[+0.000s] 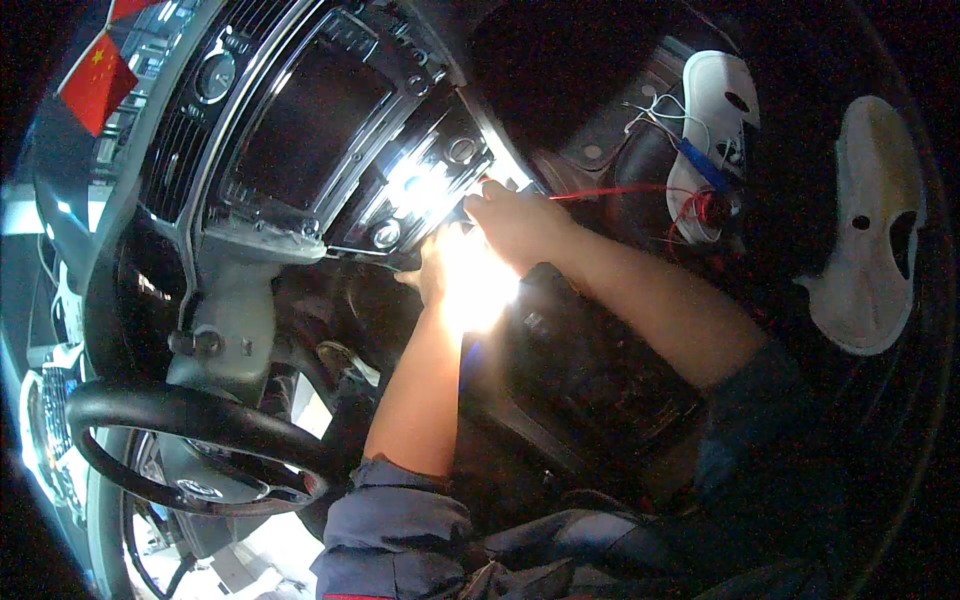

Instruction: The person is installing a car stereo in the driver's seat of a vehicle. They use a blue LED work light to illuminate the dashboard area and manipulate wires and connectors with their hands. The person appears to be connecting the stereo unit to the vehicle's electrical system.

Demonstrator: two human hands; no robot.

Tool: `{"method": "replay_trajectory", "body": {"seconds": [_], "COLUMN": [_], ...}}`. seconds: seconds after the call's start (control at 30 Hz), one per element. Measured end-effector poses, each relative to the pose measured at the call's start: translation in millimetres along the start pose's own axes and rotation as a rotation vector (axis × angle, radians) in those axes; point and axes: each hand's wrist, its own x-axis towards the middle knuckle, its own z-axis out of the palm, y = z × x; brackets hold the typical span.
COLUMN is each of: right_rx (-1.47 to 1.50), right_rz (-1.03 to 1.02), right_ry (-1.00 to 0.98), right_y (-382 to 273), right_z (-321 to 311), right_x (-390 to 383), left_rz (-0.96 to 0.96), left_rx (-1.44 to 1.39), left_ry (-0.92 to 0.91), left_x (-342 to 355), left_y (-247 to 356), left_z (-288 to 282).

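Both my hands reach to the lower edge of the car's centre console (pixel 415 185). Strong light glares off my left hand (pixel 440 270); its thumb sticks out to the left, and the other fingers are washed out. Just right of it, my right hand (pixel 520 225) has its fingers curled against the console edge; what they grip is hidden. A thin red wire (pixel 610 190) runs from behind my right hand to a red coil (pixel 708 208) on the right. Next to the coil lie a blue-handled tool (pixel 705 165) and a thin white cable (pixel 660 115).
The steering wheel (pixel 210 425) is at the lower left, with the column cover (pixel 225 320) above it. A dark screen (pixel 305 110) fills the upper dashboard. Two white elongated pieces with dark oval openings lie at the right, one piece (pixel 720 85) by the tool, another piece (pixel 870 240) farther out.
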Motion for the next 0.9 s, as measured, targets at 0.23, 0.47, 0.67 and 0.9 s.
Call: {"method": "replay_trajectory", "body": {"seconds": [0.23,0.47,0.67,0.9], "right_rx": [-0.160,-0.367,-0.351,-0.547], "right_rz": [-0.563,-0.526,-0.634,-0.616], "right_ry": [0.299,0.228,0.293,0.210], "right_y": [3,-2,-18,-21], "right_z": [8,2,-8,-8], "right_x": [4,-14,-12,-17], "left_rz": [-0.211,0.026,0.019,0.015], "left_rx": [-0.018,-0.162,-0.141,-0.268], "left_ry": [0.021,0.126,-0.136,-0.119], "left_x": [5,-70,-160,-145], "left_y": [-16,-18,-14,-17], "left_z": [33,-2,-20,0]}}
